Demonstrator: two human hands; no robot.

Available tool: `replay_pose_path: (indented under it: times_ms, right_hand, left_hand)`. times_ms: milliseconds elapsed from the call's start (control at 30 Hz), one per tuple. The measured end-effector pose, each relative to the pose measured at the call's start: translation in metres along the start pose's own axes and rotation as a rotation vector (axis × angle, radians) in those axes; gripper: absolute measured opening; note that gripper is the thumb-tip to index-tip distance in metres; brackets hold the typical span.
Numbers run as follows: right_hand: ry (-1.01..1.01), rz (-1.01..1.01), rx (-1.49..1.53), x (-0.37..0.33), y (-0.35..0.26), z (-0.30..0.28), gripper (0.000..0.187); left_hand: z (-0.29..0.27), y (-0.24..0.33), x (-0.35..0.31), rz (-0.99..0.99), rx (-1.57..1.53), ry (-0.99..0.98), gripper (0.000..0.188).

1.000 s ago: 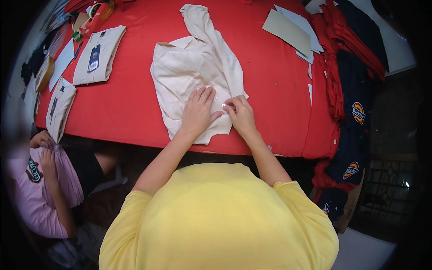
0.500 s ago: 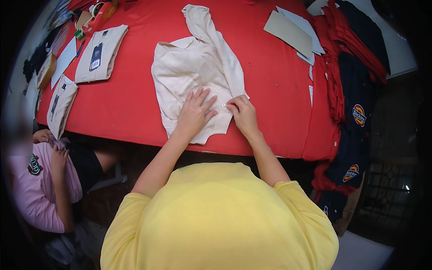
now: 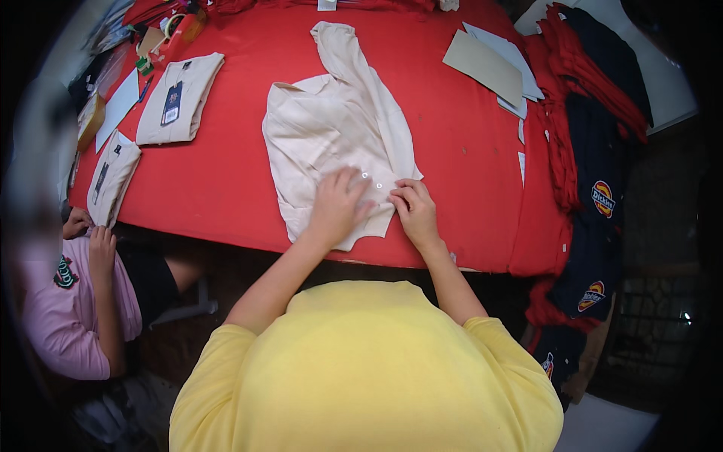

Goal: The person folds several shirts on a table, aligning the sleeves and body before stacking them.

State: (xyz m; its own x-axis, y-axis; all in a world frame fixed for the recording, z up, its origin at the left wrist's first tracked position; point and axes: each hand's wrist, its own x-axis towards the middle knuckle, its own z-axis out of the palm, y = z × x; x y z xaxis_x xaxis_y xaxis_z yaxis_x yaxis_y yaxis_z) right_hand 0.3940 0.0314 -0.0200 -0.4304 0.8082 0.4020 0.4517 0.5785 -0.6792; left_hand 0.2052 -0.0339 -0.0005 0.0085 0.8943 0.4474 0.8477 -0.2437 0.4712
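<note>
A cream long-sleeved shirt [image 3: 324,124] lies partly folded in front of me, one sleeve stretched away toward the far side. Two small pale buttons show near its lower right part. On the lower middle of the cloth rests my left hand [image 3: 337,209], its fingers stretched out and slightly blurred by motion. My right hand [image 3: 416,213] is at the shirt's lower right edge, thumb and fingertips pinched on the fabric.
The shirt lies on a red-covered table [image 3: 467,203]. Two folded cream shirts [image 3: 181,98] with dark tags are at the left, near a seated person in a pink top [image 3: 83,324]. Cards and papers [image 3: 482,64] lie far right, beside stacked red and navy garments [image 3: 595,143].
My left hand has shifted across the cloth, and a second button now shows. My right hand keeps its pinch at the edge. The whole view has shifted slightly.
</note>
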Motion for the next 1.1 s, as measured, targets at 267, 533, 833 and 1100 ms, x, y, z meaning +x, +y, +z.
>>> replay_pose_path:
  times_ms: [267, 533, 833, 1100]
  right_hand:
    - [-0.129, 0.631, 0.533, -0.005, 0.028, -0.035, 0.022]
    - [-0.044, 0.300, 0.871, 0.024, -0.072, 0.005, 0.023]
    - [-0.207, 0.090, 1.232, 0.028, -0.111, -0.063, 0.022]
    - [-0.734, 0.339, 0.606, -0.018, -0.150, -0.003, 0.034]
  left_hand:
    - [-0.044, 0.026, -0.022, -0.296, -0.379, -0.444, 0.019]
    - [-0.196, 0.098, -0.003, 0.381, -0.884, -0.664, 0.013]
    - [-0.260, 0.088, -0.050, -0.227, -1.810, -0.071, 0.037]
    - [-0.242, 0.099, -0.061, 0.692, -1.197, -0.511, 0.022]
